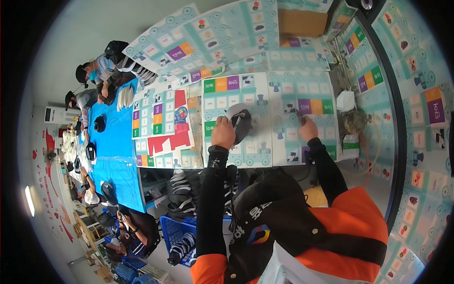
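My left hand point(223, 133) is closed on the edge of a dark grey cap point(242, 127) with a paler grey part at its top. The cap is held at the worktable point(255, 151), which is covered with printed pale-green and white sheets. Further right, above the same sheets, my right hand point(308, 128) has its fingers pinched together. A small dark bit shows at its fingertips, too small to name. Black sleeves cover both my forearms.
Below the table edge hang or stand several stacked grey-and-black caps point(180, 189), beside a blue basket point(165, 226) holding more. To the left is a blue-covered table point(116, 163) where other people work. A white bundle point(345, 101) and a hose lie at the right.
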`<state>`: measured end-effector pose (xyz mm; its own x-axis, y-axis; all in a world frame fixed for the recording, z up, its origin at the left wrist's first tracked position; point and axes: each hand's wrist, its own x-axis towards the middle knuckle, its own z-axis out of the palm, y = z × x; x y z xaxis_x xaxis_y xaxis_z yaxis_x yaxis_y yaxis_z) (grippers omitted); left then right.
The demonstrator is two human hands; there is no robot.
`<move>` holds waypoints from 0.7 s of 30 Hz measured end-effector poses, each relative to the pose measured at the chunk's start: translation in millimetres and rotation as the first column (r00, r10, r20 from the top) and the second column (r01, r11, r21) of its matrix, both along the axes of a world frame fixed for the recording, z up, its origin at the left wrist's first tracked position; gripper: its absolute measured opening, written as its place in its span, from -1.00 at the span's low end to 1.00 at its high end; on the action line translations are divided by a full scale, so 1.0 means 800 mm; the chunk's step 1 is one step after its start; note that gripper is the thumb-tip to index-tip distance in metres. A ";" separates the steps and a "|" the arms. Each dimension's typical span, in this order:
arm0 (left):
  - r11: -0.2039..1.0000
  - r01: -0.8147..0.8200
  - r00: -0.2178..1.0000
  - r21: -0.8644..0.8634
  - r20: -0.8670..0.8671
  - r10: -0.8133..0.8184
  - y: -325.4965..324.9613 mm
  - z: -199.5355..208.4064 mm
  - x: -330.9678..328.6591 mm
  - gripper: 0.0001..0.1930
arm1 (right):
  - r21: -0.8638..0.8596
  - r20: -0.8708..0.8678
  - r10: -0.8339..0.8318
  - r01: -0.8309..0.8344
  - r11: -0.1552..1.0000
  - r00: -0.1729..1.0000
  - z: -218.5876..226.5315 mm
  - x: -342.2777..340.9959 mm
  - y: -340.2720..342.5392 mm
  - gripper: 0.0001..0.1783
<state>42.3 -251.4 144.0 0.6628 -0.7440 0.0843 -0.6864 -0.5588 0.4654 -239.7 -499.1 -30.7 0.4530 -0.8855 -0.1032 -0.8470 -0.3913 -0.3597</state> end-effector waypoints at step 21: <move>0.997 -0.070 0.996 -0.016 -0.058 0.069 0.008 -0.001 -0.009 -0.72 | 0.510 0.413 0.244 -0.445 0.736 0.877 0.119 0.118 0.145 -0.66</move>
<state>34.8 -244.7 143.5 0.7171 -0.6946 0.0572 -0.6178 -0.5956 0.5134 -145.1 -383.4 64.4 0.8103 -0.4758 -0.3422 -0.5041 -0.2680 -0.8211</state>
